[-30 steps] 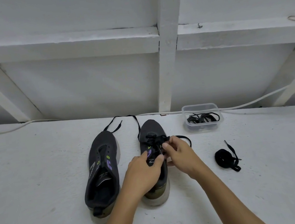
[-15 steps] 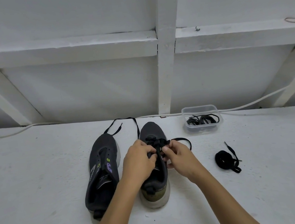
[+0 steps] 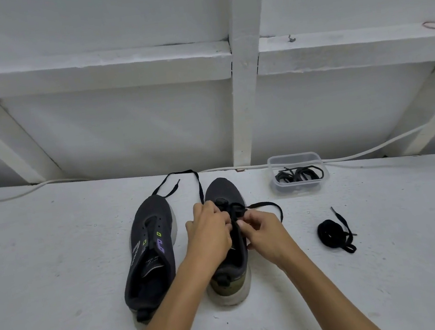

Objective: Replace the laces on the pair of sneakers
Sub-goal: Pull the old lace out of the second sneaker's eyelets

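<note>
Sneakers sit side by side mid-tabletop [image 3: 58, 271]; the right sneaker [image 3: 229, 247] has both hands over its eyelets, left hand [image 3: 210, 234] and right hand [image 3: 262, 232] fingers pinching the black lace [image 3: 265, 205]. Since a second ago both hands have moved toeward. The clear tub [image 3: 297, 171] behind holds coiled laces; a lace bundle [image 3: 332, 234] lies right, open room around.

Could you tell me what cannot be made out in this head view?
- Right sneaker eyelets: hidden by the left hand and right hand.
- Which part of the lace each hand pinches: hidden by the fingers.
- Number of laces in the tub: tangled, too small.
</note>
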A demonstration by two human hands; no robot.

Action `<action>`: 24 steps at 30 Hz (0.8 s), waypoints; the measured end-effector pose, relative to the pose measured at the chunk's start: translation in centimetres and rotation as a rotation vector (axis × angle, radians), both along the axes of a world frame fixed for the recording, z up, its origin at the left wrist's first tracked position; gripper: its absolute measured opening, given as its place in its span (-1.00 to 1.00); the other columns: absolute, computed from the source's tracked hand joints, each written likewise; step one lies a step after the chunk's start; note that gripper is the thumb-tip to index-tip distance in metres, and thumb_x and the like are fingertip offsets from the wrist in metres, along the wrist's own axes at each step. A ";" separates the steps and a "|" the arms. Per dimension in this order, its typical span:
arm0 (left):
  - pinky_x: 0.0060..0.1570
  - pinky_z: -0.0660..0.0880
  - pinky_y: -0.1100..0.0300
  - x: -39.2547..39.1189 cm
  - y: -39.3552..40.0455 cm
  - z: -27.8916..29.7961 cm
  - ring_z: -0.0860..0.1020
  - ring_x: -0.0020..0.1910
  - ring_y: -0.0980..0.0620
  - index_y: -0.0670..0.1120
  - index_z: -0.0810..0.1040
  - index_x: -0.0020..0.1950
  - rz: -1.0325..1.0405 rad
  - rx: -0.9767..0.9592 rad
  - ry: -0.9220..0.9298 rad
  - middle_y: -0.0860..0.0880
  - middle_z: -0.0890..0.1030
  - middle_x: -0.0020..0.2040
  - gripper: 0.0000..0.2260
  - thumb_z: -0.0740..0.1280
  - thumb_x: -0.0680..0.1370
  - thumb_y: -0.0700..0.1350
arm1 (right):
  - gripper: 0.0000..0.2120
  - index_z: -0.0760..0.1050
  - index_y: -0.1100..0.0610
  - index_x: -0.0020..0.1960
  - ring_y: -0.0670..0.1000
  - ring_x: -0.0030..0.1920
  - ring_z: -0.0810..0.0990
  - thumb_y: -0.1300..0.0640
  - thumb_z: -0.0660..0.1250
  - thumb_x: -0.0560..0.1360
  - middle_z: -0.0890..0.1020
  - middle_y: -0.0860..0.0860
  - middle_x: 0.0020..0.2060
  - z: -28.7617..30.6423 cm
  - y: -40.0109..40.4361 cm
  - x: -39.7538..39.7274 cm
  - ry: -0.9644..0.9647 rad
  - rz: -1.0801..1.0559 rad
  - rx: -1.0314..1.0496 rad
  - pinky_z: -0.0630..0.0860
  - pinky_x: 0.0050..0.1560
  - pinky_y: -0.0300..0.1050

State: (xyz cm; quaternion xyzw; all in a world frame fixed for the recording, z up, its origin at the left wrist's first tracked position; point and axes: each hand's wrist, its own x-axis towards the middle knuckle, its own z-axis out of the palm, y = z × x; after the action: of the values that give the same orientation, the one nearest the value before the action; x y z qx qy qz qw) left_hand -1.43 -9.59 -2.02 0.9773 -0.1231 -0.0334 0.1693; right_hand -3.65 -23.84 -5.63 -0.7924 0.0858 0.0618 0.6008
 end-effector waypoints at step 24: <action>0.16 0.43 0.07 -0.2 1.3 -1.6 0.37 0.14 0.04 -0.08 0.65 0.06 0.017 -0.316 -0.013 0.06 0.40 0.05 -0.88 0.33 0.61 -0.10 | -0.87 0.59 0.22 0.04 0.19 0.03 0.69 0.16 0.34 0.64 0.71 0.18 -0.05 0.5 -0.3 -0.3 0.084 0.011 0.169 0.69 0.01 0.08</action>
State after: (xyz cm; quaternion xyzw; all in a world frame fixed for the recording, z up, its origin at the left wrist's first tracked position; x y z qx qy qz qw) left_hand -1.58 -8.25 -3.64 0.9396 -0.1196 -0.0060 0.3206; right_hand -3.97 -24.17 -5.09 -0.7360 0.1010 0.1050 0.6612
